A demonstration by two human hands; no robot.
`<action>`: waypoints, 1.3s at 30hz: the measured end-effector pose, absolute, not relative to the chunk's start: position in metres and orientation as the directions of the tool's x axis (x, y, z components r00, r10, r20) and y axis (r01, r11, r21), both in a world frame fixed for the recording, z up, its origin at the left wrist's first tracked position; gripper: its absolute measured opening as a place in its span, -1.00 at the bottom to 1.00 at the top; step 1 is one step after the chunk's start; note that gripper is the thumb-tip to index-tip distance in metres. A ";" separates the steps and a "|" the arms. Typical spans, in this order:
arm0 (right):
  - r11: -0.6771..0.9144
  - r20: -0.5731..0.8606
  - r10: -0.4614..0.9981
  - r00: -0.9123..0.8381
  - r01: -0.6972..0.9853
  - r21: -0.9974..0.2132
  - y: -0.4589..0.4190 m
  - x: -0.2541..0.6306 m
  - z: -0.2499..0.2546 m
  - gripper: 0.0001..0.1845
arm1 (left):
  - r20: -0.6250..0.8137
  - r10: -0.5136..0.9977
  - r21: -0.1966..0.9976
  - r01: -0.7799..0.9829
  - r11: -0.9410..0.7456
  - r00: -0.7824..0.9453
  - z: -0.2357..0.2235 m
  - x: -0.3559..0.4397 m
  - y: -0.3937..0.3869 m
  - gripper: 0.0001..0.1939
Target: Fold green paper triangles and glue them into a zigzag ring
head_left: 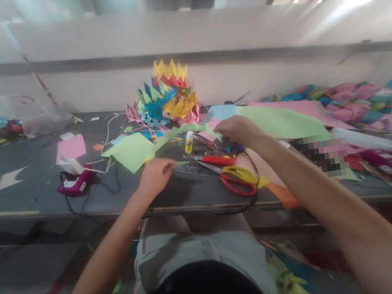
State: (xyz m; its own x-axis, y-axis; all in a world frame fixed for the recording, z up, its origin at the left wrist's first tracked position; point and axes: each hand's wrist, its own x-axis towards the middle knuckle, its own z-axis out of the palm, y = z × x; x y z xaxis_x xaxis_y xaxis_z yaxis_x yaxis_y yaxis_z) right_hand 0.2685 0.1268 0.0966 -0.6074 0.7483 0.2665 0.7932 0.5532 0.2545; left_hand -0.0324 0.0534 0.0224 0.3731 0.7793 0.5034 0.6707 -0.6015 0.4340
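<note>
My right hand (238,130) is closed, fingertips down, on the right end of a light green paper strip (187,129) with a jagged edge. The strip arches left toward a wider green sheet (131,152). My left hand (156,176) is pinched closed near the table's front; a thin green paper sliver (182,162) shows at its fingertips, blurred. Between my hands stands a yellow glue stick (189,143) with a white cap. Scissors (238,172) with yellow and red handles lie in front of my right hand, beside a red-handled tool (218,159).
Colourful paper crowns (172,95) are piled at the back. A purple device (77,182) with cords sits left. Green paper (282,122) and pink paper pieces (353,95) spread to the right. A plastic bag (38,115) lies back left, and a black cable (255,177) loops near the front edge.
</note>
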 end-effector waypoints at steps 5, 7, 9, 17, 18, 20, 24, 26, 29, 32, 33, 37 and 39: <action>0.515 0.417 0.715 -0.561 0.826 0.229 0.097 0.259 0.119 -0.64 | 0.682 0.675 0.346 0.689 -0.637 0.281 0.044 -0.046 0.050 -0.80; 0.585 0.418 0.678 -0.605 0.788 0.193 0.079 0.253 0.123 -0.67 | 0.689 0.657 0.330 0.675 -0.660 0.305 0.051 -0.053 0.042 -0.80; 0.708 0.334 0.617 -0.712 0.688 0.159 0.058 0.246 0.121 -0.71 | 0.651 0.665 0.336 0.647 -0.685 0.366 0.054 -0.059 0.033 -0.81; 0.814 0.011 0.580 -0.815 0.578 -0.065 0.018 0.207 0.068 -0.81 | 0.456 0.709 0.433 0.562 -0.705 0.538 0.039 -0.053 0.013 -0.85; 0.808 0.015 0.583 -0.812 0.578 -0.114 0.019 0.205 0.062 -0.81 | 0.433 0.716 0.439 0.565 -0.698 0.548 0.037 -0.050 0.012 -0.85; 0.790 0.039 0.599 -0.800 0.583 -0.188 0.022 0.203 0.050 -0.80 | 0.387 0.729 0.447 0.577 -0.684 0.564 0.031 -0.044 0.011 -0.85; 0.746 0.114 0.655 -0.747 0.617 -0.251 0.025 0.204 0.030 -0.76 | 0.291 0.746 0.452 0.601 -0.659 0.599 0.023 -0.034 0.009 -0.82; 0.727 0.140 0.678 -0.722 0.628 -0.278 0.024 0.206 0.021 -0.72 | 0.258 0.759 0.452 0.620 -0.642 0.598 0.019 -0.031 0.008 -0.81; 0.705 0.170 0.700 -0.694 0.633 -0.321 0.023 0.208 0.012 -0.66 | 0.244 0.784 0.454 0.647 -0.613 0.571 0.018 -0.027 0.009 -0.83; 0.684 0.192 0.721 -0.665 0.642 -0.347 0.023 0.210 0.006 -0.65 | 0.243 0.799 0.446 0.668 -0.596 0.551 0.018 -0.024 0.009 -0.87; 0.679 0.200 0.727 -0.656 0.644 -0.353 0.024 0.210 0.006 -0.65 | 0.240 0.798 0.436 0.673 -0.598 0.553 0.018 -0.024 0.008 -0.88; 0.676 0.236 0.732 -0.639 0.639 -0.367 0.024 0.209 0.004 -0.66 | 0.237 0.794 0.393 0.692 -0.605 0.559 0.016 -0.021 0.006 -0.87; 0.669 0.249 0.740 -0.624 0.645 -0.369 0.024 0.208 0.004 -0.66 | 0.238 0.800 0.386 0.702 -0.598 0.551 0.015 -0.020 0.005 -0.84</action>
State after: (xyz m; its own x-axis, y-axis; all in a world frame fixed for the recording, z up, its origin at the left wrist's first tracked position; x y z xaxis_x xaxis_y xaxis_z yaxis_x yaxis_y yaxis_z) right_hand 0.2079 0.0239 0.0041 -0.6244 0.7403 0.2492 0.6454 0.6687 -0.3692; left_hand -0.0196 0.0053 0.0152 0.5509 0.8000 0.2377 0.7024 -0.5983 0.3857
